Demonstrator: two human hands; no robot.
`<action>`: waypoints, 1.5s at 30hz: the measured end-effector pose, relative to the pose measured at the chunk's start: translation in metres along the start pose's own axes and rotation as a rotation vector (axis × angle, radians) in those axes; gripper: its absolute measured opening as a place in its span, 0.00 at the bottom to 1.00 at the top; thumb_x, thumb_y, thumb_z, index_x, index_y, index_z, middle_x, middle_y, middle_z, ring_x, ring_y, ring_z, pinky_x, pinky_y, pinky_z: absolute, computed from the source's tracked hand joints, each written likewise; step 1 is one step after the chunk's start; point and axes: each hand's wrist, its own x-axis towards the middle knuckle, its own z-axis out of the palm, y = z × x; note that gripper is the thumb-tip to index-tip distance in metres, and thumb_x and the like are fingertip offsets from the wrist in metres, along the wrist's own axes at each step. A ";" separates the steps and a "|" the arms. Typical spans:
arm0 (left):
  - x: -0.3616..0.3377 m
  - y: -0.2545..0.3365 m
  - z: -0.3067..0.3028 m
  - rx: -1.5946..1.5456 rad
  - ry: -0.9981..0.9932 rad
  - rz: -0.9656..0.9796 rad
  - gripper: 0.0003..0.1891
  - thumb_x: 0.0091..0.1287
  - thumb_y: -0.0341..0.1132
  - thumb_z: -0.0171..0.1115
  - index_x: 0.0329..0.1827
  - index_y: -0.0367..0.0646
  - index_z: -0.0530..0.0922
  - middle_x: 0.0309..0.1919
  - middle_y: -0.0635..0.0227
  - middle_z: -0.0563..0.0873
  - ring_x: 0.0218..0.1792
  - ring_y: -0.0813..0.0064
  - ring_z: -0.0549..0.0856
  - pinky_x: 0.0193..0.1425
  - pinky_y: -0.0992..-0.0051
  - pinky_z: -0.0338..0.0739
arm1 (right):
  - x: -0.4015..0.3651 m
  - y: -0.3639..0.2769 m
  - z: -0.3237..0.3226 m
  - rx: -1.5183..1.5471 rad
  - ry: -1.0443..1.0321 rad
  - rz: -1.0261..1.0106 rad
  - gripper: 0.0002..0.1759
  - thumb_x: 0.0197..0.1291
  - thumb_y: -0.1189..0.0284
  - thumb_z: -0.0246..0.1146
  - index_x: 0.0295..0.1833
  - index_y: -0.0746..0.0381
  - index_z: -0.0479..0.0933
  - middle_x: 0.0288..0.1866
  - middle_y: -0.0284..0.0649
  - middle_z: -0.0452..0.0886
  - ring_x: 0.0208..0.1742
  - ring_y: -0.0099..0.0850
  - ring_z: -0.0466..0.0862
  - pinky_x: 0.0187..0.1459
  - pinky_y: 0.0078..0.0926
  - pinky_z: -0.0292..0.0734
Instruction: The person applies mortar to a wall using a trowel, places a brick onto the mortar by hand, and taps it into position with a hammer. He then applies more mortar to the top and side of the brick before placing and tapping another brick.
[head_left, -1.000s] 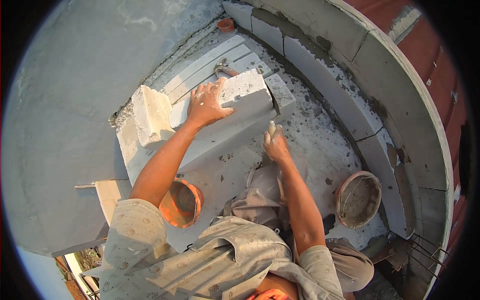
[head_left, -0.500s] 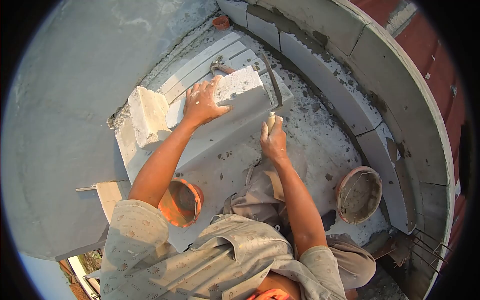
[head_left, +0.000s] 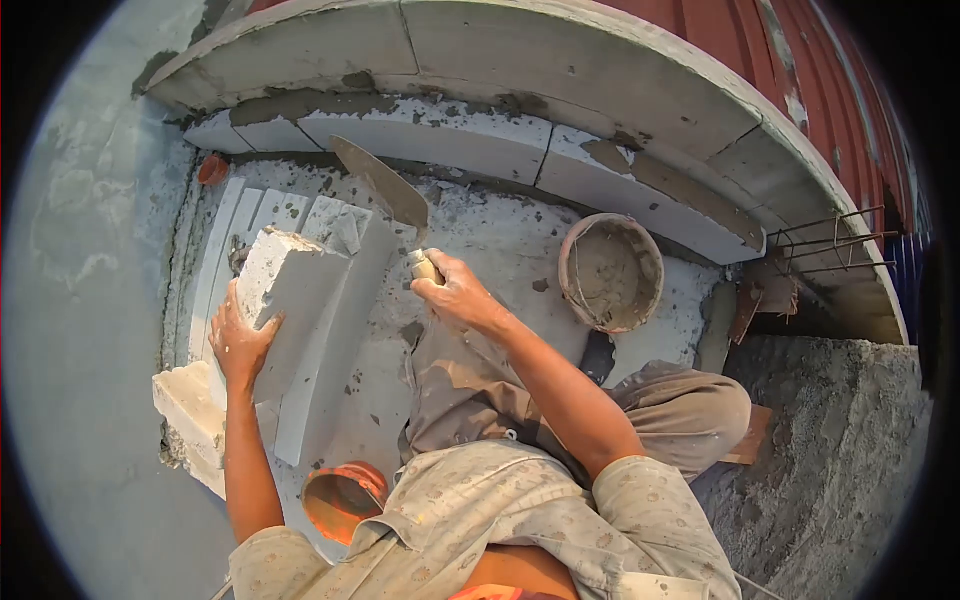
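My left hand (head_left: 243,342) grips the edge of a rough-ended white concrete block (head_left: 297,315), thumb on one side and fingers on the other. That block rests against a longer pale block (head_left: 345,325). In my right hand (head_left: 462,292) is a trowel (head_left: 383,187), held by its light wooden handle. Its blade points up and to the left, toward the curved wall, with its broad face in view. A broken block piece (head_left: 190,402) lies just below my left hand. Beside the block, a hammer (head_left: 238,260) is mostly hidden.
A bucket of wet mortar (head_left: 567,270) stands to the right, below the curved block wall (head_left: 480,145). Near my left elbow is an orange bucket (head_left: 318,515). Narrow block strips (head_left: 212,285) lie at left. Bare rebar (head_left: 835,242) sticks out at right.
The view has swung right, so the blocks and wall appear turned. The trowel's blade now shows its flat face instead of its edge. Both hands keep their holds.
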 end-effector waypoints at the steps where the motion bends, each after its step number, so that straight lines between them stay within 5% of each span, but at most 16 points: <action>1: 0.000 0.005 -0.006 -0.008 -0.035 -0.008 0.52 0.52 0.56 0.77 0.80 0.53 0.62 0.66 0.59 0.79 0.66 0.52 0.75 0.72 0.51 0.64 | -0.018 -0.019 -0.036 -0.088 0.000 0.082 0.23 0.68 0.58 0.64 0.54 0.68 0.76 0.42 0.49 0.84 0.43 0.40 0.83 0.48 0.39 0.77; 3: 0.000 0.001 0.003 0.013 -0.019 0.025 0.52 0.52 0.56 0.76 0.80 0.52 0.62 0.66 0.58 0.79 0.67 0.52 0.74 0.72 0.51 0.64 | -0.058 -0.054 -0.104 -0.326 0.141 0.017 0.21 0.67 0.59 0.64 0.53 0.65 0.76 0.42 0.50 0.84 0.42 0.42 0.83 0.47 0.39 0.76; 6: 0.001 0.000 0.001 0.050 -0.020 0.016 0.52 0.53 0.57 0.76 0.81 0.52 0.62 0.67 0.58 0.78 0.68 0.53 0.74 0.72 0.51 0.65 | -0.111 -0.082 -0.197 -0.962 0.240 0.202 0.16 0.63 0.62 0.63 0.49 0.63 0.80 0.40 0.53 0.86 0.44 0.51 0.86 0.48 0.45 0.78; 9: -0.001 0.001 -0.001 0.054 -0.027 0.000 0.52 0.53 0.57 0.76 0.81 0.52 0.62 0.67 0.58 0.78 0.68 0.53 0.74 0.72 0.51 0.65 | -0.134 -0.072 -0.255 -1.169 0.246 0.695 0.15 0.56 0.66 0.64 0.45 0.63 0.86 0.45 0.54 0.88 0.49 0.55 0.87 0.52 0.47 0.82; 12: 0.000 0.002 0.001 0.072 -0.021 -0.014 0.53 0.52 0.57 0.76 0.81 0.52 0.61 0.67 0.58 0.78 0.67 0.53 0.74 0.71 0.51 0.66 | -0.138 -0.026 -0.276 -1.302 0.254 0.853 0.17 0.53 0.67 0.66 0.48 0.63 0.86 0.47 0.52 0.89 0.51 0.51 0.88 0.53 0.45 0.83; 14: 0.000 0.001 0.002 0.060 -0.023 -0.017 0.53 0.52 0.57 0.76 0.81 0.53 0.61 0.66 0.58 0.79 0.67 0.53 0.74 0.71 0.51 0.66 | -0.131 0.030 -0.271 -1.288 0.204 0.860 0.21 0.56 0.66 0.66 0.51 0.69 0.82 0.48 0.55 0.88 0.47 0.50 0.90 0.45 0.45 0.85; 16: -0.001 0.001 0.002 0.070 -0.031 -0.018 0.53 0.52 0.57 0.76 0.81 0.53 0.61 0.66 0.58 0.79 0.67 0.53 0.74 0.71 0.51 0.66 | -0.123 0.093 -0.254 -0.897 0.163 0.974 0.19 0.60 0.66 0.66 0.48 0.71 0.81 0.38 0.52 0.88 0.34 0.45 0.89 0.33 0.43 0.83; 21: 0.001 0.005 -0.002 0.077 -0.054 -0.030 0.53 0.52 0.57 0.77 0.81 0.53 0.61 0.66 0.58 0.78 0.67 0.52 0.74 0.71 0.49 0.66 | -0.178 0.050 -0.260 -0.215 0.312 1.041 0.13 0.69 0.64 0.61 0.41 0.65 0.79 0.23 0.36 0.75 0.18 0.29 0.75 0.19 0.32 0.71; 24: 0.003 0.004 0.000 0.058 -0.056 -0.024 0.53 0.52 0.57 0.77 0.81 0.53 0.61 0.66 0.58 0.78 0.68 0.51 0.73 0.71 0.48 0.65 | -0.222 0.067 -0.264 0.062 0.366 0.890 0.13 0.70 0.64 0.60 0.40 0.63 0.77 0.22 0.35 0.74 0.17 0.27 0.74 0.19 0.29 0.69; 30: 0.003 0.003 0.002 0.037 -0.040 -0.024 0.53 0.51 0.55 0.78 0.80 0.53 0.61 0.67 0.57 0.78 0.68 0.50 0.73 0.73 0.47 0.63 | -0.238 0.062 -0.226 0.105 0.592 0.860 0.14 0.69 0.61 0.61 0.39 0.62 0.76 0.22 0.34 0.75 0.17 0.24 0.72 0.18 0.27 0.67; 37: -0.007 0.005 -0.018 -0.221 -0.051 0.016 0.52 0.47 0.47 0.81 0.78 0.47 0.66 0.64 0.50 0.79 0.69 0.48 0.72 0.75 0.50 0.60 | -0.224 0.043 -0.216 0.073 0.583 0.829 0.16 0.69 0.60 0.61 0.46 0.64 0.80 0.24 0.32 0.74 0.20 0.23 0.74 0.20 0.25 0.70; 45: -0.022 0.017 -0.060 -0.784 0.119 0.030 0.51 0.44 0.34 0.85 0.74 0.34 0.68 0.64 0.49 0.79 0.62 0.62 0.81 0.68 0.66 0.74 | -0.179 0.011 -0.217 0.124 0.445 0.359 0.15 0.69 0.60 0.63 0.43 0.62 0.77 0.24 0.32 0.74 0.17 0.22 0.74 0.18 0.22 0.69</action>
